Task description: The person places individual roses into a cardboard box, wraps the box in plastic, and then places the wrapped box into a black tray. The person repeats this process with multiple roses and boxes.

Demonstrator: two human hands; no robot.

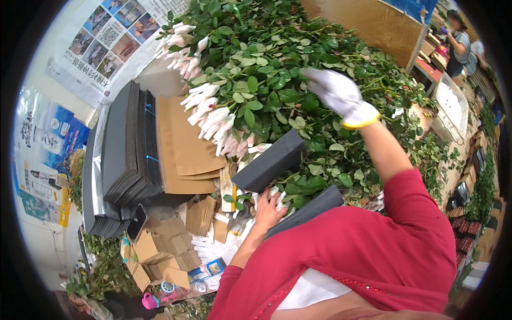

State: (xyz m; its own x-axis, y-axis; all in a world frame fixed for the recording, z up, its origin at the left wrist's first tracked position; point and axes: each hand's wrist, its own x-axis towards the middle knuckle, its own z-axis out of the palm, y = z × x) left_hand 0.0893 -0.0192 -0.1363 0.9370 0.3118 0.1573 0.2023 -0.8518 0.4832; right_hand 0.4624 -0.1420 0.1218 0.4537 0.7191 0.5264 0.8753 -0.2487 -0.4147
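Note:
My left hand [269,210], bare, rests with bent fingers on white-netted flower heads [281,196] at the end of a leafy bundle. Whether it grips them cannot be told. Leafy stems [306,186] lie between two upright walls of dark corrugated board, a far one [272,162] and a near one [308,210]. My right hand [338,94], in a white knit glove with a yellow cuff, is stretched over the heap of rose-like stems [276,76]; it is blurred, and no object shows in it. More netted heads [212,120] stick out from the heap's left side.
At left stand a stack of dark boards [120,148] and brown cardboard sheets [192,148]. Folded cardboard pieces [172,248], white strips [206,246] and a pink-capped bottle [151,301] lie nearer. A brown panel [368,28] bounds the heap; beyond are a plastic crate [450,108] and a person [460,46].

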